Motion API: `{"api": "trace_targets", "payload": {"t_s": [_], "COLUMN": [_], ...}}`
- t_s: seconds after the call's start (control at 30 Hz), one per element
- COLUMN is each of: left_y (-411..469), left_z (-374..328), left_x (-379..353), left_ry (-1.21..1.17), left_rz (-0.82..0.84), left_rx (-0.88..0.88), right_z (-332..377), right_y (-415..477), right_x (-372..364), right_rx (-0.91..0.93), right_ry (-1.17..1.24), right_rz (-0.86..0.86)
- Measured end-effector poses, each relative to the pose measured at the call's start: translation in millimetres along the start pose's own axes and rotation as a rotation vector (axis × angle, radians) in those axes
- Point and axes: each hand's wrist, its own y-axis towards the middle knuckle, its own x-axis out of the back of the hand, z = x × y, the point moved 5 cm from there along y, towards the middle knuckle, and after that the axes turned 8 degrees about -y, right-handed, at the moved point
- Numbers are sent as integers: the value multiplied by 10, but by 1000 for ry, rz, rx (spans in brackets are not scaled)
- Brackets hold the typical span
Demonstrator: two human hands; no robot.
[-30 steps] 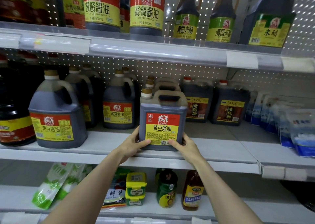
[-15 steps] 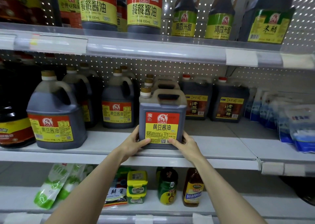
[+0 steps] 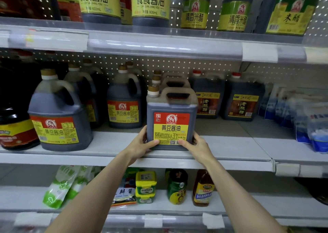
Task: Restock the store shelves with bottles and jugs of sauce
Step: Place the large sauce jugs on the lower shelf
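The left hand [image 3: 140, 146] and the right hand [image 3: 197, 145] grip the square soy sauce jug [image 3: 171, 119] low at its 2 sides, thumbs on the label. The jug stands at the front edge of the middle shelf [image 3: 221, 149]. If let go this close to the edge, it could tip off. At the back of the shelf, more jugs are mostly hidden, as are the fingers.

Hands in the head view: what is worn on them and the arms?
Nothing worn shows. The left hand and right hand have no gloves or visible rings; the left forearm and right forearm are uncovered to the frame edge, with no sleeve, watch or bracelet.
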Motion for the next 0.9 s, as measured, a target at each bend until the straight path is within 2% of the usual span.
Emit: {"api": "trace_targets", "payload": {"t_s": [0.5, 0.67, 0.9], "left_y": [10, -109, -558], "left_z": [22, -69, -404], "left_x": [16, 50, 191], "left_ry": [11, 1, 123], "left_rz": [3, -140, -257], "left_rx": [11, -10, -56], "right_z": [26, 104, 461], "right_y": [-16, -54, -368], "right_x": [-9, 81, 213], "right_rx": [-11, -14, -1], "right_ry": [35, 96, 138], "right_rz": [25, 5, -116]}}
